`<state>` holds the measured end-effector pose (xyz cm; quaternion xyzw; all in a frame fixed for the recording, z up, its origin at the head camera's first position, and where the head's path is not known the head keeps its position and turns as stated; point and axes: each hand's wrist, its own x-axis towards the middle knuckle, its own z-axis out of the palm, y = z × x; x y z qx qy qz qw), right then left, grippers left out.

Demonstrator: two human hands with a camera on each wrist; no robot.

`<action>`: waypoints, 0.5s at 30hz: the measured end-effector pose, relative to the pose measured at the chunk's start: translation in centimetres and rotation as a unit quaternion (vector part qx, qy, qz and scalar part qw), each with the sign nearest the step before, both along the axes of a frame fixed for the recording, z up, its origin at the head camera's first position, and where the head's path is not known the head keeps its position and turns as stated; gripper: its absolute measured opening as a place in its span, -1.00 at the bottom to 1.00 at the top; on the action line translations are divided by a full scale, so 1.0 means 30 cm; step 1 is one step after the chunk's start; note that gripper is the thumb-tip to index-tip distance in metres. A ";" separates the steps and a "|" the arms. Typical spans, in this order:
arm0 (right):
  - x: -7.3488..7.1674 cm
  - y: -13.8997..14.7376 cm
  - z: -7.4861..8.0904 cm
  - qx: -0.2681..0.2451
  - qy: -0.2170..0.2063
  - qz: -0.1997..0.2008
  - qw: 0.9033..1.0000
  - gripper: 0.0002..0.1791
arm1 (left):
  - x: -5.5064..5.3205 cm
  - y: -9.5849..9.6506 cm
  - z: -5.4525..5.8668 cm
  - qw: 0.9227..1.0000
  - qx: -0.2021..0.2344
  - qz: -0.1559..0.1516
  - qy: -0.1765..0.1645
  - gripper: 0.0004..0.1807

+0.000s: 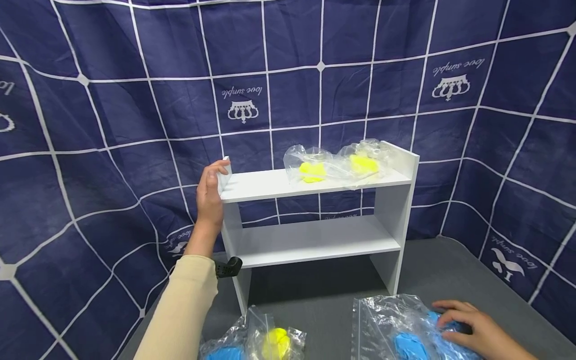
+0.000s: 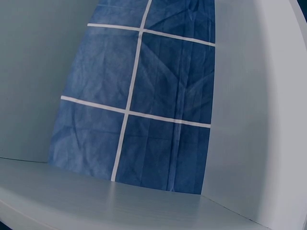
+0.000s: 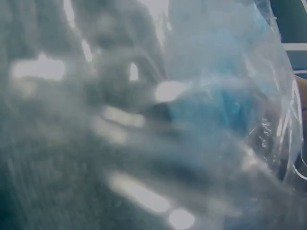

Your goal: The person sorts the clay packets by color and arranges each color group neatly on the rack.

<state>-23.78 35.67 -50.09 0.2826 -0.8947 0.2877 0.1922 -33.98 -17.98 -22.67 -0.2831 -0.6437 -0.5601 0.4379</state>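
Observation:
My left hand [image 1: 210, 195] grips the upper left side panel of a small white two-tier shelf [image 1: 315, 242], its fingertips bent over the panel's top edge. The left wrist view shows only inner shelf boards [image 2: 244, 110] and cloth behind, not the fingers. At the lower right, my right hand [image 1: 477, 327] reaches over clear plastic bags with blue lumps [image 1: 410, 346], thumb and fingers spread apart at a blue lump. Close, blurred plastic [image 3: 144, 120] fills most of the right wrist view. On the shelf's top board lie clear bags with yellow lumps [image 1: 312, 172].
Near the front edge, left of centre, lie more clear bags, one with a yellow lump [image 1: 276, 344] and one with a blue lump [image 1: 225, 354]. A dark grey table [image 1: 324, 285] carries everything. Navy cloth with white grid lines [image 1: 297, 40] hangs behind and at both sides.

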 end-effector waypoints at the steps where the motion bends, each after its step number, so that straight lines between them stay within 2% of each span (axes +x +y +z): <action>1: 0.003 -0.004 0.007 -0.001 -0.008 -0.013 1.000 -0.69 | 0.001 -0.001 0.001 1.000 -0.002 0.003 -0.002 -0.55; 5: 0.013 -0.013 0.035 -0.031 -0.061 -0.034 0.997 -0.79 | 0.004 -0.002 0.001 1.000 -0.004 0.007 -0.010 -0.54; 6: 0.014 -0.012 0.043 -0.037 -0.086 -0.034 0.995 -0.83 | 0.004 -0.002 0.000 1.000 -0.004 0.007 -0.011 -0.54; 9: 0.017 -0.017 0.064 -0.036 -0.127 -0.050 0.990 -0.83 | 0.003 -0.002 -0.002 1.000 -0.006 0.008 -0.013 -0.54; 10: 0.018 -0.022 0.069 -0.031 -0.126 -0.057 0.990 -0.79 | 0.002 -0.002 -0.002 1.000 -0.006 0.008 -0.014 -0.54; 12: 0.023 -0.044 0.076 -0.018 -0.096 -0.070 0.993 -0.70 | 0.002 -0.002 -0.001 1.000 -0.006 0.009 -0.014 -0.54; 15: 0.030 -0.097 0.077 0.003 -0.001 -0.073 0.997 -0.53 | 0.004 -0.001 0.003 1.000 -0.004 0.007 -0.013 -0.55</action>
